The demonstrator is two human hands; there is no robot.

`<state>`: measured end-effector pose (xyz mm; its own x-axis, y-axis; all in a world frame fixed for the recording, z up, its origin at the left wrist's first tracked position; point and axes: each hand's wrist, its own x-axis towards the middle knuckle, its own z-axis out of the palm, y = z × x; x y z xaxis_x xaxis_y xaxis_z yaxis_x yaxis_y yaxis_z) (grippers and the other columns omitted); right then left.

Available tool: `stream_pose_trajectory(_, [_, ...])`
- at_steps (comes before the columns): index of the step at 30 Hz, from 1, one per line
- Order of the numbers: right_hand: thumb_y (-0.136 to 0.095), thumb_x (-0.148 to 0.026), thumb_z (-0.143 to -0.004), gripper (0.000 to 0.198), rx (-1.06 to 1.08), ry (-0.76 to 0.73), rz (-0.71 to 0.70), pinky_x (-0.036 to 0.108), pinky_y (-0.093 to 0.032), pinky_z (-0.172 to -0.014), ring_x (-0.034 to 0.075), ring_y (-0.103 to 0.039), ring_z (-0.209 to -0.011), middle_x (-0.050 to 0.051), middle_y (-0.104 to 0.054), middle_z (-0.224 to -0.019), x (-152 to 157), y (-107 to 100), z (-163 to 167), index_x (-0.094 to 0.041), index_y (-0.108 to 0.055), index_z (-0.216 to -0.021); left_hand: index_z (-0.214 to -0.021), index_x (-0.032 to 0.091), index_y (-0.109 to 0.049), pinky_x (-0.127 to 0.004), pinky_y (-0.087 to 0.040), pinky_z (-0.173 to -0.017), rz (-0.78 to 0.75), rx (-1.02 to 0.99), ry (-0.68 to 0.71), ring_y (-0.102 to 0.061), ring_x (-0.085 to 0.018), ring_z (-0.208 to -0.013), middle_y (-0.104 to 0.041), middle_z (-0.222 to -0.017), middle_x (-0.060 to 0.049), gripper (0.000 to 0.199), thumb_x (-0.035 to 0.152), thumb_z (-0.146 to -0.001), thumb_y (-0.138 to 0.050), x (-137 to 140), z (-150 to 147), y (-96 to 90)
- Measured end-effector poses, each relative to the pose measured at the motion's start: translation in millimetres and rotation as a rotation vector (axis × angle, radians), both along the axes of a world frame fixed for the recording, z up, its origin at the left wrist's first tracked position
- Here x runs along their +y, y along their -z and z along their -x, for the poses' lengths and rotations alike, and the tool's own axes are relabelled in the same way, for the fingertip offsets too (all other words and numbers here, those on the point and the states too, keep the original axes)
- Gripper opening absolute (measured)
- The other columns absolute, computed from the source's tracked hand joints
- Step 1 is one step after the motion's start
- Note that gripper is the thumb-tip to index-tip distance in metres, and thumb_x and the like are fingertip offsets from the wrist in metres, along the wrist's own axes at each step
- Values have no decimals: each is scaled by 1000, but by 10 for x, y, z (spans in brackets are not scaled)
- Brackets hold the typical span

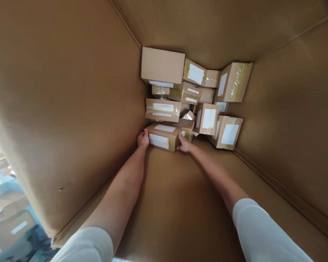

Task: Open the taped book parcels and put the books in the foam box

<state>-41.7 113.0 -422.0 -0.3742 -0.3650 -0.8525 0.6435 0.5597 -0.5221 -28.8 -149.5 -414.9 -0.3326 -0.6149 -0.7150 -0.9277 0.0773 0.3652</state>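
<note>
Both my arms reach down into a deep, large cardboard box [180,203]. Between my hands is a small cardboard box [172,142] with white labels on its top and front faces. My left hand [143,139] grips its left end, close to the big box's left wall. On its right end presses my right hand [183,143], with the thumb up along the edge. The undersides of the fingers are hidden. Just behind it lies a taped cardboard box [164,115] with labels.
Several more cartons lie at the bottom: a large plain carton [163,65] at the back left, a taped carton [240,83] at the back right, a labelled carton [209,118] and another carton [229,134] at the right. Outside, blurred boxes [12,222] show at lower left.
</note>
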Motion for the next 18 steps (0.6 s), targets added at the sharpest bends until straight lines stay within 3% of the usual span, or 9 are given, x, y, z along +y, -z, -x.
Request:
stream_pose_trajectory(2, [-82, -22, -50, 128, 23, 58, 47, 42, -9, -120, 25, -7, -149, 13, -3, -161, 42, 31, -69, -16, -8, -155, -95, 17, -69, -44, -36, -109, -28, 75, -92, -52, -31, -127, -67, -119, -14, 43, 55, -87, -50, 8, 13, 15])
stream_pose_trajectory(4, [-83, -30, -54, 125, 23, 138, 117, 44, -8, -120, 24, -6, -149, 12, -4, -161, 173, 29, -102, -18, -9, -154, -95, 15, -69, -41, -42, -105, -97, 129, -191, -58, -27, -120, -69, -114, -12, 39, 46, -90, -46, 17, 59, 16])
stream_pose_trajectory(7, [-81, -43, -61, 112, -14, 219, 205, 47, -14, -118, 26, -18, -147, 10, -20, -159, 429, -53, -42, -22, -21, -153, -94, 13, -68, -42, -50, -94, -227, 124, -256, -66, -25, -105, -72, -102, -11, 29, 36, -88, -52, 16, 173, -26])
stream_pose_trajectory(11, [-68, -57, -74, 84, 20, 300, 166, 49, -16, -119, 25, -29, -144, 3, -36, -153, 631, -337, 203, -30, -36, -147, -98, 12, -65, -40, -54, -83, -401, 165, -285, -69, -24, -90, -73, -92, -10, 30, 35, -80, -66, 74, 391, -204])
stream_pose_trajectory(15, [-49, -69, -82, 79, 35, 453, 183, 47, -22, -118, 21, -27, -145, -5, -27, -157, 642, -798, 480, -37, -24, -150, -115, 16, -59, -38, -54, -86, -524, 350, -273, -68, -23, -98, -72, -107, -8, 41, 46, -88, -55, 339, 753, -637])
stream_pose_trajectory(18, [-25, -76, -86, 76, 149, 475, 164, 48, -28, -116, 19, -29, -144, -9, -21, -159, 637, -1294, 701, -39, -12, -152, -124, 20, -56, -42, -50, -94, -619, 465, -166, -63, -26, -112, -68, -119, -6, 45, 49, -91, -48, 569, 1109, -1228])
